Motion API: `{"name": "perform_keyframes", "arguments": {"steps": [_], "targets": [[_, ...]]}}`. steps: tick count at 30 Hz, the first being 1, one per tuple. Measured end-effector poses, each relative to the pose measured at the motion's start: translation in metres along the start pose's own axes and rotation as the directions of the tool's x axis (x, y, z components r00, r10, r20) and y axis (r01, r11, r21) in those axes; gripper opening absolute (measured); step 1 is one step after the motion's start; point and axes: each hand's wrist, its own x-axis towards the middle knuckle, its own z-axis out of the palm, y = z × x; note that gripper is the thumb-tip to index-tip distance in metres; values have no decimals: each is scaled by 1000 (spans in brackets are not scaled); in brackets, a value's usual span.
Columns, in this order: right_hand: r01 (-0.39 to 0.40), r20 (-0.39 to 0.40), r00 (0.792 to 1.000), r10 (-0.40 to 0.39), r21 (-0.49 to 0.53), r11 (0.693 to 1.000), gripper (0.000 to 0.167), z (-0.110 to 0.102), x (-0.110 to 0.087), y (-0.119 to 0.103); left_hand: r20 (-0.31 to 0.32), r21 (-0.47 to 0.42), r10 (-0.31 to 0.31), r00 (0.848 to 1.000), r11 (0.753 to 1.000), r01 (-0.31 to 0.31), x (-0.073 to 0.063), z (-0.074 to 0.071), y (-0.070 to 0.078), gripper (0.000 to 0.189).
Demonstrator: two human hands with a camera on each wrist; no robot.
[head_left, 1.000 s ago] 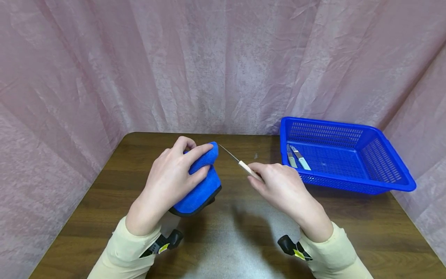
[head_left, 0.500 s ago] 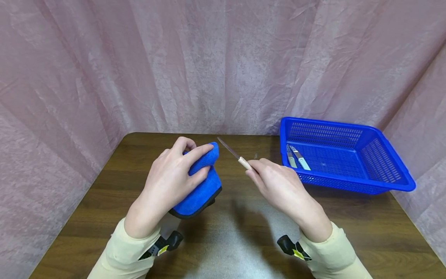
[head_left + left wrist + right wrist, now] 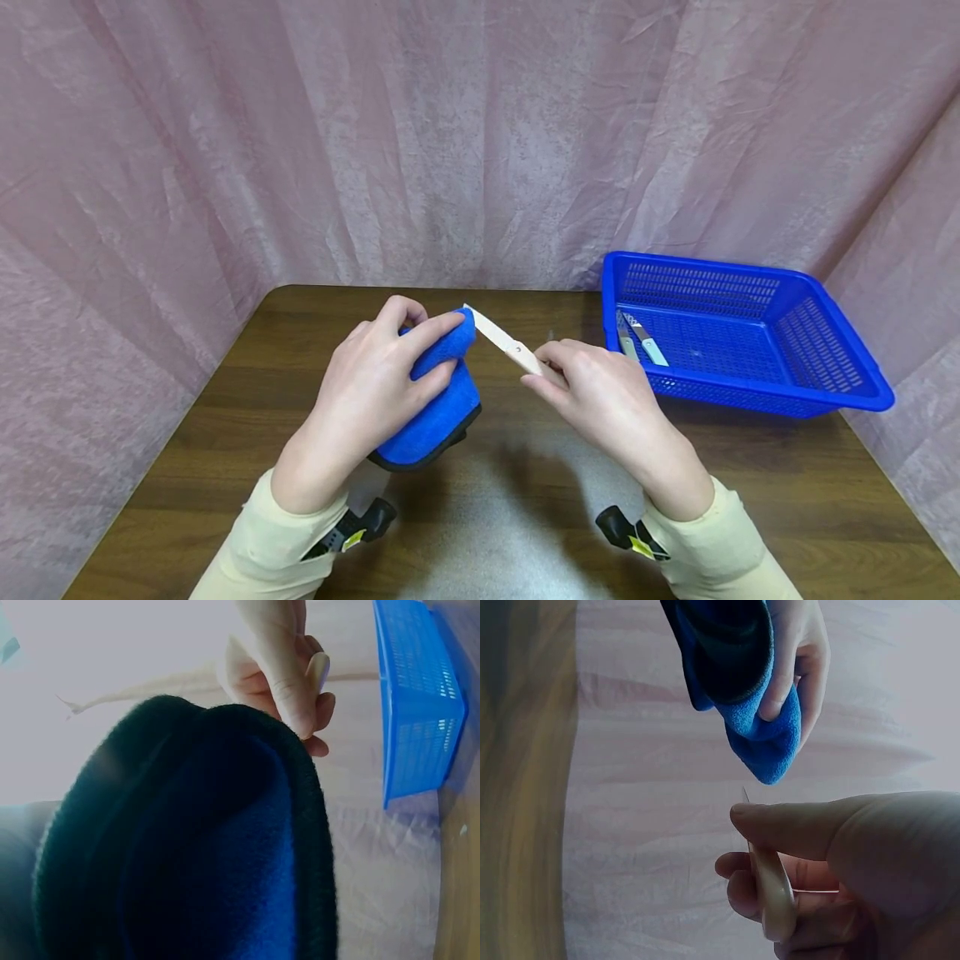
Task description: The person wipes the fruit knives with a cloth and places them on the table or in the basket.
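Observation:
In the head view my left hand grips a folded blue cloth with dark edging, its thumb and fingers pressed into the fabric. A small knife with a cream handle is pinched in my right hand. Its pale blade slants up and left, the tip at the cloth's upper corner; whether they touch I cannot tell. From the right wrist, the knife handle lies between thumb and curled fingers, just below the cloth. The dark-edged cloth fills much of the left wrist view.
A blue perforated basket stands at the right of the wooden table. Two more knives with pale handles lie in its left end. Pink curtains hang behind and at the sides.
The knife has rolled in my right hand, so its blade now shows broad and pale instead of edge-on. My left hand and the cloth have shifted slightly right.

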Motion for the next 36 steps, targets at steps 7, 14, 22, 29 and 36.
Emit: {"name": "perform_keyframes", "arguments": {"steps": [7,14,22,29,36], "targets": [[-8,11,1000,8,-5,1000,15,0,0,0,24,-4,64,998,998,-63,0,6,8,47],[-9,23,1000,9,-7,1000,17,0,0,-1,46,-6,139,989,990,-139,-1,14,17,48],[-10,24,1000,10,-26,1000,19,0,0,-1,57,-3,169,984,986,-169,-4,20,23,48],[-17,11,1000,17,-25,1000,15,2,0,-1,72,-1,189,979,982,-190,-5,24,25,48],[-17,18,1000,17,-30,999,14,2,-1,-1,93,10,194,977,981,-195,-5,25,26,46]]}}
